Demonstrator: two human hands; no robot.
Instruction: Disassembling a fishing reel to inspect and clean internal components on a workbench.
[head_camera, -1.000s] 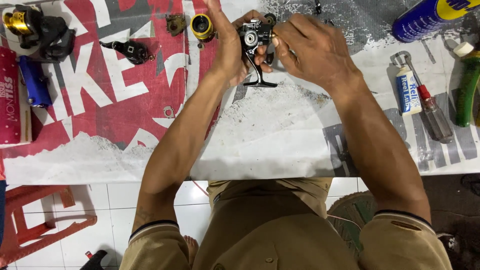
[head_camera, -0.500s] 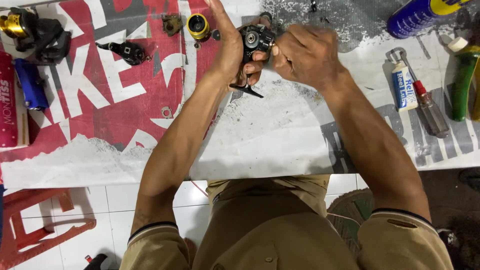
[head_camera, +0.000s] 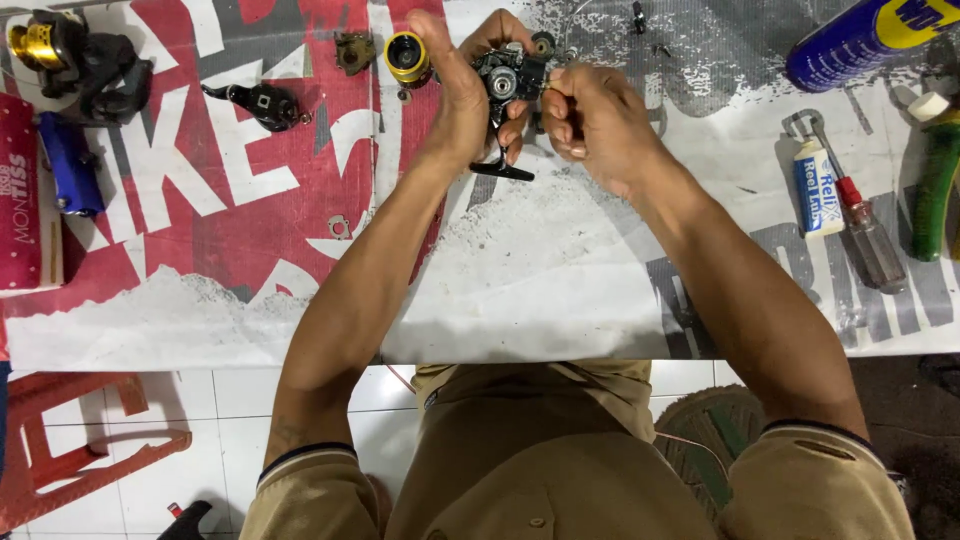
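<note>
Left hand (head_camera: 455, 95) wrapped around a black fishing reel body (head_camera: 508, 78), fingers curled behind it and thumb side toward the camera, holding it raised just above the counter (head_camera: 560, 290) near its far edge. The reel's open side faces up, a round silver bearing showing in the middle; its black foot (head_camera: 502, 170) sticks out below the hand, toward the person. Right hand (head_camera: 595, 125) pressed in against the reel's right side, fingertips pinched together at the housing edge — whether they grip a small part cannot be told. The two hands nearly touch across the reel. Just left of the left hand, a gold-and-black spool (head_camera: 407, 57) lies on the counter, with a small brownish metal part (head_camera: 354, 50) beside it and a black side cover (head_camera: 262, 103) farther left. Far left corner: a second reel, black with a gold spool (head_camera: 62, 55), and below it a blue cylindrical object (head_camera: 68, 165). Right side, well apart from the hands — a blue spray can (head_camera: 870, 40), a small white-and-blue tube (head_camera: 817, 185), a red-handled screwdriver (head_camera: 860, 215), a green-handled tool (head_camera: 935, 180). Counter covered by a printed red, white and grey banner sheet. A red plastic stool (head_camera: 70, 450) stands on the tiled floor at lower left.
</note>
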